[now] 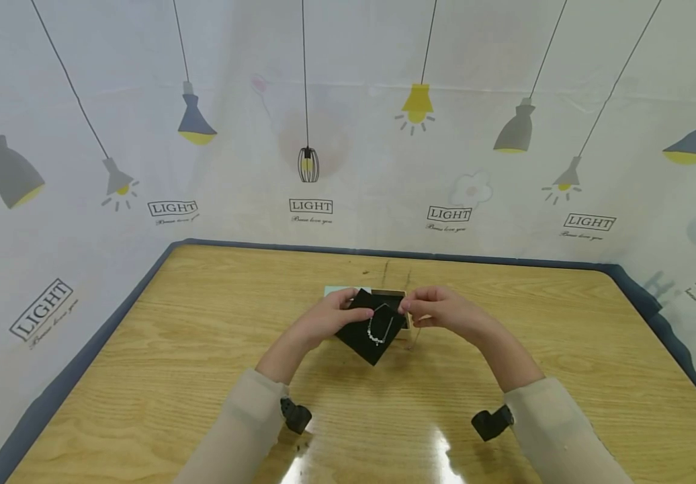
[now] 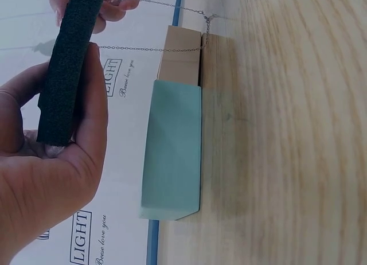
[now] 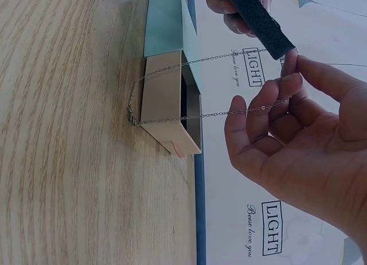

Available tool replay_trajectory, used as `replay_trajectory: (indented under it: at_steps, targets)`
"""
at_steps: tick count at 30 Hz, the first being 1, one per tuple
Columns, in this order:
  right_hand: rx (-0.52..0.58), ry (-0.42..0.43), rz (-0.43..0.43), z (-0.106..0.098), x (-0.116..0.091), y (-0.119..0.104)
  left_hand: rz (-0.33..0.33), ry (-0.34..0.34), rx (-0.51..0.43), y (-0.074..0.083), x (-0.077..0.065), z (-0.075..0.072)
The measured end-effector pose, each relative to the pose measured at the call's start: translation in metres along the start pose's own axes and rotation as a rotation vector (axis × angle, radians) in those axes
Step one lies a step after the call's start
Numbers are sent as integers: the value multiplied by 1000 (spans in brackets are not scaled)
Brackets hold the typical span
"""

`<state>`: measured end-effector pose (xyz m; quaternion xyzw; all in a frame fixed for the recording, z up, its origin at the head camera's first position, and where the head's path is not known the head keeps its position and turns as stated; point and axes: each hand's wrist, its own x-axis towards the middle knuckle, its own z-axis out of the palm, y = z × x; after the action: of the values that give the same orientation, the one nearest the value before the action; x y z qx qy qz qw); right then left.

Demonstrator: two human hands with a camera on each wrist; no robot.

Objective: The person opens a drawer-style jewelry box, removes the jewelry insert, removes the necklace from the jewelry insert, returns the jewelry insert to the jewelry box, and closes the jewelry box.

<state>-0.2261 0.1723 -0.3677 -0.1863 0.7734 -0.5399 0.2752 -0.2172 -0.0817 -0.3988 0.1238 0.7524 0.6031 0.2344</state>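
Note:
My left hand (image 1: 324,317) grips a thin black foam pad (image 1: 355,333) by its edge, fingers on one face and thumb on the other. A silver necklace (image 1: 376,340) with a sparkling front part lies across the pad. Its fine chain (image 3: 215,114) hangs in a loop below the pad, the clasp lowest. At the pad's corner my right hand (image 1: 445,310) pinches the chain between thumb and index finger, while its other fingers stay loosely bent. Behind the pad is a jewellery box: a mint-green sleeve (image 2: 172,150) with its beige drawer (image 3: 159,84) pulled partly out.
The box stands on a wood-grain table (image 1: 203,376) with a dark blue border (image 1: 275,249) at the far edge. A pale backdrop (image 1: 372,148) printed with lamps rises behind it. Black wrist cameras (image 1: 297,415) sit at both cuffs.

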Motion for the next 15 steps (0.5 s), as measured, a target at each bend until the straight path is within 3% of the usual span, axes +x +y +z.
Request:
replay_trajectory:
  at_steps: [15]
  targets:
    - [6,3,7,0,0,1,6,10,-2,-1,-1,-1]
